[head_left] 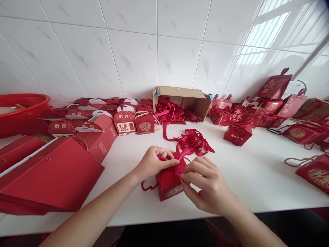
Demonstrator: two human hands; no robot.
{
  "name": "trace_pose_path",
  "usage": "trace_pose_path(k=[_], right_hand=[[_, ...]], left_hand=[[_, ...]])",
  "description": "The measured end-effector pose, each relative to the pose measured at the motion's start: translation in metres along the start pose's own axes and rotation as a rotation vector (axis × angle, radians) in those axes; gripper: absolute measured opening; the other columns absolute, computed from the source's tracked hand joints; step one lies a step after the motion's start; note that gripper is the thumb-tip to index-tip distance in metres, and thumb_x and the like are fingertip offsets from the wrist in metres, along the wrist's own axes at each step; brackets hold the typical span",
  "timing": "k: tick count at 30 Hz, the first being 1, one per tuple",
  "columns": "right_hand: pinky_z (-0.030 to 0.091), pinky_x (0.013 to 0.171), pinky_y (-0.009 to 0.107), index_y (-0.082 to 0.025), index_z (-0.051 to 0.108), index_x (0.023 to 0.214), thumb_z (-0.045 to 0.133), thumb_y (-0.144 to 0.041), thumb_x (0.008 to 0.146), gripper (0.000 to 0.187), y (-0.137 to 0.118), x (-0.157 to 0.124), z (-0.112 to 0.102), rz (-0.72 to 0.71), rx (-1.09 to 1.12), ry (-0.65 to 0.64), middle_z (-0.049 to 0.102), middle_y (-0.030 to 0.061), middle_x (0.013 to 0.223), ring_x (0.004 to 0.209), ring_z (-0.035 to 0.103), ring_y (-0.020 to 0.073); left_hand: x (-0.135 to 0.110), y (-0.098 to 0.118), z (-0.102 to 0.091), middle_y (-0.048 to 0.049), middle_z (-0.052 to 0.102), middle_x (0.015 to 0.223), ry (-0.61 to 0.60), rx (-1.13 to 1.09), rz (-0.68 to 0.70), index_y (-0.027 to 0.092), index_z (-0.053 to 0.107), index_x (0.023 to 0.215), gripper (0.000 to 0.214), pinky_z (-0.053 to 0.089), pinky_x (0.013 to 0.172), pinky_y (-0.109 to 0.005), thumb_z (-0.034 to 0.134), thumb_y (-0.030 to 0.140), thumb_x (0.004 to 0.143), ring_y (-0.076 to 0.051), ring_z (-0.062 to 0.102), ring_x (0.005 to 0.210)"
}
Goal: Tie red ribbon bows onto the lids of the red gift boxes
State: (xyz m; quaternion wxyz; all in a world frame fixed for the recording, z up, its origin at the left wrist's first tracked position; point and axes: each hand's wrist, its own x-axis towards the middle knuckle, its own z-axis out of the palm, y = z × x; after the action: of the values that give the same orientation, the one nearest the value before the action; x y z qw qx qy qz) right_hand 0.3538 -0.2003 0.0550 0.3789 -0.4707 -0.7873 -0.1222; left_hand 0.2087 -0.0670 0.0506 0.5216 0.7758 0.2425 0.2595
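A small red gift box (167, 181) with a gold print on its side stands near the table's front edge. Its top is gathered under a red ribbon (183, 153). My left hand (156, 161) is closed, thumb and fingers pinching the ribbon above the box's left side. On the right, my right hand (205, 181) has its fingertips pinched at the ribbon by the box's top corner. A dark red cord (149, 187) sticks out at the box's left. Just behind lies a loose heap of red ribbons (196, 142).
An open cardboard box (199, 103) holding red ribbons stands against the tiled wall. Large red boxes (56, 171) and several smaller ones crowd the left, beside a red basin (23, 113). Finished-looking gift boxes (239, 133) and bags fill the right.
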Motion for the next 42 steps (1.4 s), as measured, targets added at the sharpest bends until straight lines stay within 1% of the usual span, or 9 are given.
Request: trace_pose_path(k=[10,20,26,30,32,34,36,39,42], right_hand=[[0.025,0.055,0.031,-0.016,0.051,0.063,0.049,-0.011,0.08,0.017,-0.022,-0.002,0.027,-0.057,-0.062,0.068,0.049,0.0018,0.062,0.059,0.037,0.014],[0.032,0.058,0.031,-0.015,0.056,0.072,0.05,-0.006,0.08,0.013,-0.021,-0.017,0.017,-0.133,-0.017,0.007,0.052,0.002,0.062,0.061,0.043,0.0139],[0.033,0.056,0.031,-0.014,0.058,0.077,0.051,-0.005,0.081,0.012,-0.025,-0.021,0.016,-0.139,-0.015,-0.004,0.053,0.0018,0.062,0.061,0.044,0.0138],[0.032,0.058,0.03,-0.014,0.057,0.077,0.053,-0.005,0.08,0.01,-0.026,-0.021,0.017,-0.142,0.068,-0.008,0.055,0.0019,0.063,0.063,0.046,0.0139],[0.036,0.062,0.031,-0.015,0.059,0.084,0.056,-0.012,0.083,0.004,-0.022,-0.02,0.013,-0.1,0.144,-0.025,0.06,0.0036,0.073,0.068,0.05,0.0151],[0.04,0.066,0.033,-0.017,0.06,0.094,0.058,-0.027,0.086,0.013,-0.012,-0.018,0.005,-0.01,0.25,-0.01,0.061,0.0062,0.085,0.074,0.052,0.0175],[0.043,0.067,0.033,-0.017,0.057,0.102,0.059,-0.04,0.085,0.028,0.003,-0.015,-0.001,0.149,0.316,0.05,0.059,0.0074,0.088,0.077,0.053,0.0187],[0.044,0.063,0.029,-0.018,0.053,0.106,0.061,-0.045,0.084,0.035,0.027,-0.01,-0.003,0.421,0.334,0.065,0.058,0.0077,0.094,0.075,0.053,0.0171],[0.045,0.06,0.027,-0.017,0.058,0.103,0.037,-0.052,0.094,0.041,0.044,-0.004,0.002,0.609,0.52,0.035,0.06,0.0089,0.094,0.073,0.055,0.0157]], left_hand=[[0.002,-0.004,0.0,-0.0038,0.07,0.07,0.053,0.065,-0.001,0.021,0.019,0.051,0.057,0.049,0.08,-0.029,0.072,0.034,0.068,-0.025,0.065,0.097],[0.004,-0.007,-0.002,-0.0049,0.071,0.071,0.056,0.065,0.002,0.021,0.018,0.052,0.057,0.05,0.079,-0.029,0.071,0.034,0.07,-0.026,0.065,0.098],[0.004,-0.007,-0.002,-0.0039,0.071,0.073,0.046,0.063,0.002,0.02,0.023,0.048,0.055,0.048,0.069,-0.028,0.072,0.034,0.07,-0.021,0.067,0.079],[0.004,-0.007,-0.001,-0.0041,0.071,0.072,0.057,0.055,0.028,0.02,0.02,0.049,0.056,0.048,0.072,-0.028,0.07,0.032,0.071,-0.022,0.066,0.085],[0.003,-0.007,-0.002,-0.0046,0.071,0.073,0.054,0.051,0.025,0.02,0.02,0.05,0.056,0.047,0.071,-0.028,0.07,0.032,0.071,-0.022,0.066,0.084],[0.002,-0.006,-0.003,-0.005,0.071,0.075,0.042,0.038,0.011,0.02,0.019,0.05,0.057,0.047,0.068,-0.027,0.07,0.033,0.071,-0.021,0.066,0.081],[0.001,-0.005,-0.004,-0.0048,0.071,0.075,0.021,0.017,-0.005,0.02,0.017,0.051,0.058,0.047,0.067,-0.026,0.071,0.034,0.071,-0.019,0.066,0.078],[0.001,-0.004,-0.005,-0.0037,0.07,0.072,0.008,-0.004,-0.012,0.02,0.017,0.052,0.06,0.047,0.067,-0.026,0.072,0.034,0.071,-0.017,0.065,0.073],[0.0,-0.004,-0.006,-0.0036,0.07,0.072,0.012,-0.009,-0.018,0.02,0.018,0.051,0.06,0.046,0.065,-0.026,0.073,0.034,0.07,-0.016,0.064,0.071]])
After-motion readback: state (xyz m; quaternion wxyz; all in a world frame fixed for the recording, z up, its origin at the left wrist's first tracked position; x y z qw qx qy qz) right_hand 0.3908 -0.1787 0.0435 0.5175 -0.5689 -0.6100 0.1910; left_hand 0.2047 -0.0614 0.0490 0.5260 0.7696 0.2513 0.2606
